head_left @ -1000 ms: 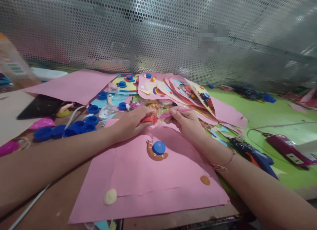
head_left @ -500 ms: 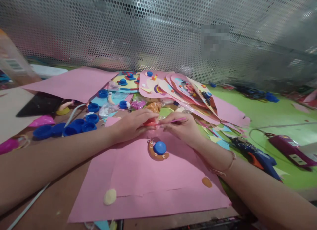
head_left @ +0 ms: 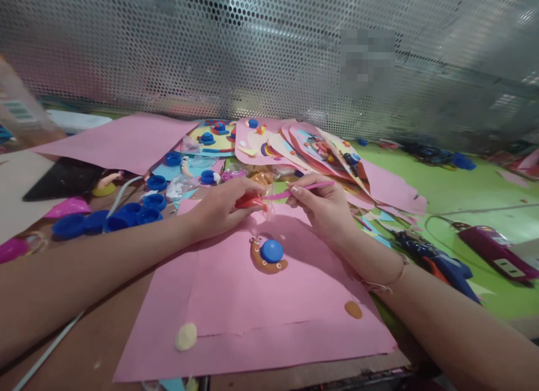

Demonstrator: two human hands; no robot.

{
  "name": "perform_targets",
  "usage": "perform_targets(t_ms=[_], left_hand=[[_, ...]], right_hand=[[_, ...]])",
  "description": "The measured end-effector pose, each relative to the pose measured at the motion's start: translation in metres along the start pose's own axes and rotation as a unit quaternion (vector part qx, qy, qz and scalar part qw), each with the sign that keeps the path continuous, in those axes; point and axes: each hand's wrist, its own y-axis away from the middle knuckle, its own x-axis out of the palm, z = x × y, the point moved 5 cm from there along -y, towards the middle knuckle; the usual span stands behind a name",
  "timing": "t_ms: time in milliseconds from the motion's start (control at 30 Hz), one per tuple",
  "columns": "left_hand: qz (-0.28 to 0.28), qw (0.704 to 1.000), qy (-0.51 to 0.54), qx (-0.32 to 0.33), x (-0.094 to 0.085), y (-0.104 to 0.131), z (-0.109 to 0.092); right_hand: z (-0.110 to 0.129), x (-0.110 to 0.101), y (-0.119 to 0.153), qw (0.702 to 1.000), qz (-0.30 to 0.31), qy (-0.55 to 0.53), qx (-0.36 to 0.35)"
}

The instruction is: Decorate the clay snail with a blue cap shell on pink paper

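My left hand point(head_left: 229, 203) is closed around a small clear bag of red clay point(head_left: 249, 200). Between the thumb and fingers of my right hand point(head_left: 322, 203) is a thin pink modelling tool point(head_left: 319, 185), its left end at the bag's mouth. Below both hands lies a pink paper sheet point(head_left: 236, 301). On it sits a brown curved clay piece point(head_left: 257, 262) with small pale rings, hugging a blue round cap point(head_left: 272, 250). A cream clay disc point(head_left: 186, 336) and a tan clay disc point(head_left: 353, 309) lie near the sheet's lower corners.
Several blue caps point(head_left: 155, 202) lie at left beside a black flat object point(head_left: 63, 178). Decorated pink cards point(head_left: 269, 144) are piled at the back before a perforated metal panel point(head_left: 168, 60). At right are a blue glue gun point(head_left: 438, 267) and a maroon power strip point(head_left: 492, 251).
My right hand has shifted right and slightly up, drawing the pink tool back from my left hand. More of the tool and the red clay bag now shows.
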Motion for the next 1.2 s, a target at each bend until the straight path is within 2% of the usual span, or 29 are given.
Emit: perform_targets(t_ms=[167,300,433,567,767,833,933,1033,1200], left_hand=[[0.000,1.000,0.010,0.005,0.001,0.000,-0.002],[0.002,0.998,0.019,0.065,0.001,0.003,-0.006],[0.010,0.993,0.025,0.112,0.003,0.005,-0.010],[0.020,0.988,0.021,0.150,0.006,0.006,-0.016],[0.021,0.985,0.005,0.173,0.007,0.009,-0.019],[0.013,0.987,-0.007,0.160,0.006,0.007,-0.018],[-0.011,0.992,-0.024,0.120,0.003,0.004,-0.014],[-0.012,0.996,-0.030,0.085,0.003,0.003,-0.009],[-0.008,0.997,-0.032,0.075,0.004,0.005,-0.005]], right_hand=[[-0.006,0.005,0.000,0.997,0.032,-0.057,0.040],[-0.006,0.008,0.001,0.996,0.060,-0.052,0.044],[0.004,0.015,0.007,0.993,0.100,0.057,-0.008],[0.009,0.022,0.013,0.978,0.121,0.160,-0.054],[0.006,0.025,0.016,0.939,0.150,0.277,-0.140],[0.010,0.024,0.016,0.935,0.144,0.276,-0.167],[0.019,0.020,0.017,0.943,0.096,0.246,-0.200],[0.024,0.014,0.017,0.946,0.056,0.239,-0.212],[0.029,0.013,0.017,0.925,0.045,0.276,-0.258]])
